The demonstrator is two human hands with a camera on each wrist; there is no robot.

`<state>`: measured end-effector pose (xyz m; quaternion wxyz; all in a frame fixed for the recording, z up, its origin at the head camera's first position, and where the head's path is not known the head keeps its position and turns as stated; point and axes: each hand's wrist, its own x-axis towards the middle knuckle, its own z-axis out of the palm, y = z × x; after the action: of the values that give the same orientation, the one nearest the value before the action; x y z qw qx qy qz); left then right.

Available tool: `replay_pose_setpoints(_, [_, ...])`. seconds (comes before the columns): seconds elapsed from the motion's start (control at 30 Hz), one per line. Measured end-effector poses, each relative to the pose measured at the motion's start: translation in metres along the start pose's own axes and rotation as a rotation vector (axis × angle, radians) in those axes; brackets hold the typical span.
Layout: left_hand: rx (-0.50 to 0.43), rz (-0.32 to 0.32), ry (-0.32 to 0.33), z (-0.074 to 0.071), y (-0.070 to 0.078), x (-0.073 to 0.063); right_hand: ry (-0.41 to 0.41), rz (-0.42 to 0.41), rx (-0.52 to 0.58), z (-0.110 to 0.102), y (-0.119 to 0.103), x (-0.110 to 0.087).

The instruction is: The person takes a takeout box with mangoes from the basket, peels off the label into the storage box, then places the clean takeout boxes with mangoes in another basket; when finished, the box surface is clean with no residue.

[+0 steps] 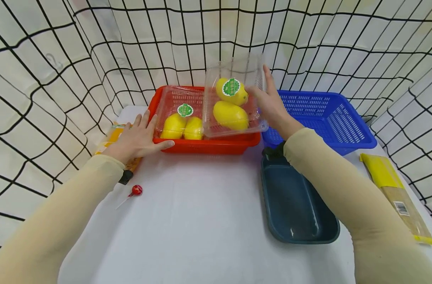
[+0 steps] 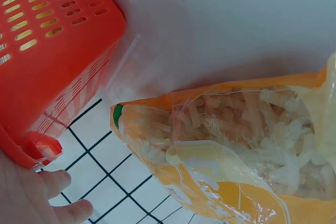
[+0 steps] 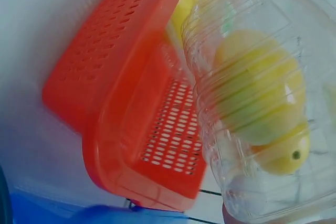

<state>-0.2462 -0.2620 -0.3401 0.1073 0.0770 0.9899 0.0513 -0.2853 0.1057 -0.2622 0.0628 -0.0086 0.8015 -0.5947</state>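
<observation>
Fingers, right hand [image 1: 273, 107]: pinch tilted fruit box [image 1: 231, 87] over red basket [image 1: 208, 148]
Fingers, left hand [image 1: 135, 138]: spread, holding nothing, at red basket's left rim
Second fruit box [image 1: 185, 110]: inside red basket, left

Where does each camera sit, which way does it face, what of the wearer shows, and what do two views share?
Head: on the head, facing forward and down; both sleeves, the left hand and the right hand show.
Left wrist: on that wrist, facing the red basket and an orange bag; fingers show at lower left.
Right wrist: on that wrist, facing the clear box, yellow fruit and the red basket; a sliver of hand shows at bottom.
Head and right wrist share the clear box.
</observation>
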Motion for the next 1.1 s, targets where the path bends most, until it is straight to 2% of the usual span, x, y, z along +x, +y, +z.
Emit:
replay_pose_setpoints(0.1, [-0.001,0.000,0.002,0.000,-0.001,0.001,-0.020,-0.033,0.030,-0.005,-0.005,-0.012])
replay_pose_setpoints(0.27, [0.008,0.001,0.005,-0.002,0.000,0.002,-0.076,-0.073,0.158,-0.007,-0.004,-0.041])
replay_pose_setpoints(0.4, [0.009,0.003,0.008,-0.006,0.002,0.003,-0.112,-0.089,0.195,-0.001,0.005,-0.070])
replay_pose_setpoints(0.6, [0.008,0.003,0.006,-0.008,0.003,0.004,-0.155,-0.102,0.190,0.014,0.027,-0.108])
replay_pose_setpoints(0.93, [-0.002,0.003,0.011,-0.003,0.001,0.003,-0.274,-0.009,0.238,0.040,0.070,-0.164])
replay_pose_setpoints(1.1, [-0.004,0.003,-0.006,-0.001,0.000,0.002,-0.301,0.099,0.255,0.048,0.086,-0.183])
